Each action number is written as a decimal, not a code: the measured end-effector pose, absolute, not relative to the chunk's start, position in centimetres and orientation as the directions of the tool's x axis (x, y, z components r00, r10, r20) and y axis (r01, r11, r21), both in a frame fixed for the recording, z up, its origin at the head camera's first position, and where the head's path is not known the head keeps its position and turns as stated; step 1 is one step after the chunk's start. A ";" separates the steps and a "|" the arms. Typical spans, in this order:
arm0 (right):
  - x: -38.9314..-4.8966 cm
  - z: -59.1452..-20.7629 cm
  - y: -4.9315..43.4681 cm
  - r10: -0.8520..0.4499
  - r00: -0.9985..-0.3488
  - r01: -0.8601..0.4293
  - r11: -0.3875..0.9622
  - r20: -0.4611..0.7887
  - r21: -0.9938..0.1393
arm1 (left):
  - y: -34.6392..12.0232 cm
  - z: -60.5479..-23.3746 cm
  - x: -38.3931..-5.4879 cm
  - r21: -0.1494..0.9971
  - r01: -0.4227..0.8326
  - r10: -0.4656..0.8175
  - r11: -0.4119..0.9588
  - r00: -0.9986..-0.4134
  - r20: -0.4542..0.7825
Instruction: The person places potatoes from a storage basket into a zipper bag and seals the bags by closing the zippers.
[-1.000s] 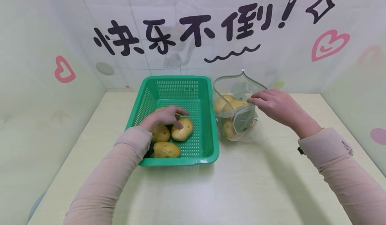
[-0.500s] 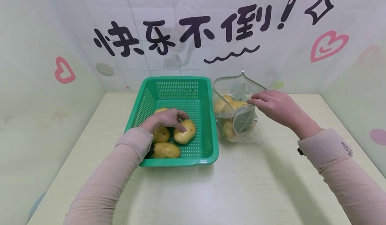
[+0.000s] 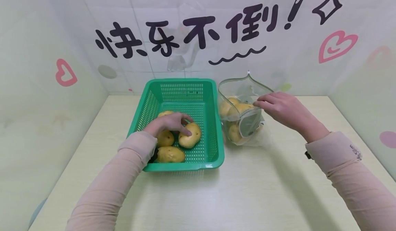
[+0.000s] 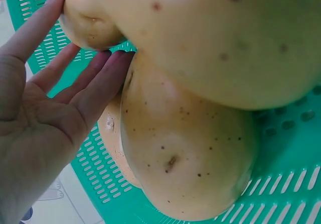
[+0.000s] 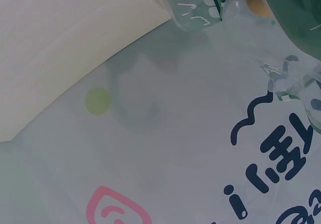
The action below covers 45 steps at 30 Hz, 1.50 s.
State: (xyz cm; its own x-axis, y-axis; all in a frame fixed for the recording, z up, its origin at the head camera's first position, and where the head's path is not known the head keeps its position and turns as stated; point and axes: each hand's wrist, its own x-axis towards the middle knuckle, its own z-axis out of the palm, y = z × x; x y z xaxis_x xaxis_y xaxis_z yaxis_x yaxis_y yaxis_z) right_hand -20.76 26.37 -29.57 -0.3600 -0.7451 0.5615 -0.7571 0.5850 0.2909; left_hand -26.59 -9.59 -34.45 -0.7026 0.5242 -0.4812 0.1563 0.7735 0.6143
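Note:
In the head view, my left hand (image 3: 173, 122) is inside a green plastic basket (image 3: 182, 166), gripping a potato (image 3: 190, 139) between thumb and fingers. The left wrist view shows the thumb on one side of this potato (image 4: 90, 25) and the fingertips at its other side. Other potatoes, such as a long one (image 3: 171, 154) and a rounder one (image 3: 166, 139), lie around the hand. My right hand (image 3: 283, 109) pinches the rim of a clear zip bag (image 3: 250, 123) whose mouth is spread wide. Several potatoes (image 3: 230, 105) are in the bag.
Basket and bag stand side by side on a pale wooden table (image 3: 198, 200). Behind them rises a white wall sheet (image 3: 173, 64) with black lettering and pink hearts. The right wrist view shows mostly this printed sheet (image 5: 175, 148) and part of the bag.
The left hand has closed on the potato and shifted it slightly right and nearer within the basket. The right hand has stayed at the bag's rim.

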 end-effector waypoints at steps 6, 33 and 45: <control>-20.7 -29.5 26.4 -0.747 -0.366 -0.752 0.589 0.556 0.296 | -9.6 -34.4 -26.5 0.604 0.146 0.514 0.783 -0.699 -0.497; -20.7 -29.7 26.5 -0.747 -0.383 -0.755 0.592 0.544 0.281 | -8.7 -34.5 -26.3 0.573 0.205 0.537 0.793 -0.679 -0.500; -20.8 -29.7 26.5 -0.744 -0.381 -0.752 0.595 0.549 0.284 | -8.9 -34.4 -26.1 0.614 0.147 0.548 0.775 -0.639 -0.539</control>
